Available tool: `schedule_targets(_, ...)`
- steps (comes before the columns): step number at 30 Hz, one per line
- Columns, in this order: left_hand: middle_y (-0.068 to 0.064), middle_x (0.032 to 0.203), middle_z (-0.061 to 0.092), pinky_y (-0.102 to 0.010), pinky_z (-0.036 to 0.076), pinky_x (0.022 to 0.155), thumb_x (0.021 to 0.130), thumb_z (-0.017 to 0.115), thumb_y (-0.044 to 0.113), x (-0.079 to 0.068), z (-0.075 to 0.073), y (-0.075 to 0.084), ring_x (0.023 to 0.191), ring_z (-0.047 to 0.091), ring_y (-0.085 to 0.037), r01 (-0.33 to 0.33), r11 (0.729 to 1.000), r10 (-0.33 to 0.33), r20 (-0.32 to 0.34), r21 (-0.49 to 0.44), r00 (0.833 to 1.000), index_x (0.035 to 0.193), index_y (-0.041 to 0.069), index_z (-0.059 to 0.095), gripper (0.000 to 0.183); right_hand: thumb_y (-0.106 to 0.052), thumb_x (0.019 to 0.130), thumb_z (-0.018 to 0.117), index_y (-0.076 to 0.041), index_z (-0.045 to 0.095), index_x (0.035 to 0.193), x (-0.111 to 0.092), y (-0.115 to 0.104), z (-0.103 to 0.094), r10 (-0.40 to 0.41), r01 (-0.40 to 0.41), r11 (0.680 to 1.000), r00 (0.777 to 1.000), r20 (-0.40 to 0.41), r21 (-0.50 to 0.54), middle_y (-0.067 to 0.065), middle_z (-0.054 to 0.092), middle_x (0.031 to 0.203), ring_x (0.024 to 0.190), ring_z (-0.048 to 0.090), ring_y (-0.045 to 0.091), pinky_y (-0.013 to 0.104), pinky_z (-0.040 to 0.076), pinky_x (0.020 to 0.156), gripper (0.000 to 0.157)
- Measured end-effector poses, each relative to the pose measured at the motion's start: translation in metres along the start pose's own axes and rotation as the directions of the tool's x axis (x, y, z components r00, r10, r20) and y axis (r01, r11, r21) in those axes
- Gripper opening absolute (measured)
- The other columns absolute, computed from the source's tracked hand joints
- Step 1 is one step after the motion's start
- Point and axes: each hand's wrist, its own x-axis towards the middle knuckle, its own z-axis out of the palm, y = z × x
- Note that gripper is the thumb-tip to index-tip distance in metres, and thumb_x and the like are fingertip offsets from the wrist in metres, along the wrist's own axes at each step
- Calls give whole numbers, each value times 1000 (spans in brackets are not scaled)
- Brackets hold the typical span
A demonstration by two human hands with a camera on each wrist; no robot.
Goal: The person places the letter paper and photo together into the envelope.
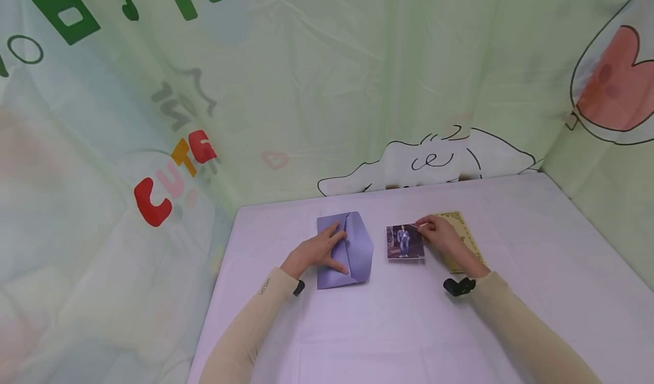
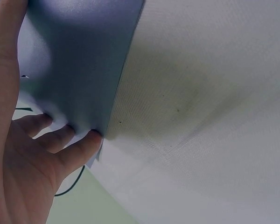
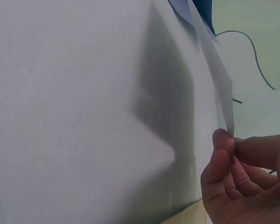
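Observation:
A purple envelope (image 1: 361, 246) lies on the left part of the table with its pointed flap to the right. On it rests my left hand (image 1: 321, 250), thumb and fingers spread apart. The left wrist view shows the fingertips (image 2: 91, 139) against the envelope's far edge. Between thumb and fingers, my right hand (image 1: 440, 236) pinches a small square photo (image 1: 402, 243) of a standing figure by its upper right corner. In the right wrist view the photo (image 3: 219, 79) appears nearly edge-on, raised above the table with a shadow beneath it.
Partly under my right hand and forearm lies a yellow card (image 1: 462, 230) with an ornate border. The table has a pale lilac cloth (image 1: 378, 338). A printed curtain (image 1: 327, 88) hangs behind the table and along its sides.

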Motion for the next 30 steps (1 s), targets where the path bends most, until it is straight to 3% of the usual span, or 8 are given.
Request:
schedule_targets(13,-22,165,20,-41,40,115,71,77,71,2,4,-4,150,33,-34,-3,1000,3,-2,6,1000,141,25,38,92,-13,103,54,5,59,125,10,-19,6,-6,6,1000,1000,8,-13,20,68,97,77,59,17,24,49,63,29)
schedule_targets(30,-21,165,21,-41,40,115,70,77,72,3,4,-4,150,33,-33,-4,1000,4,-10,12,1000,142,25,38,94,-10,102,55,8,59,123,18,-36,23,-44,42,998,998,43,43,23,69,98,76,63,16,24,53,65,28)
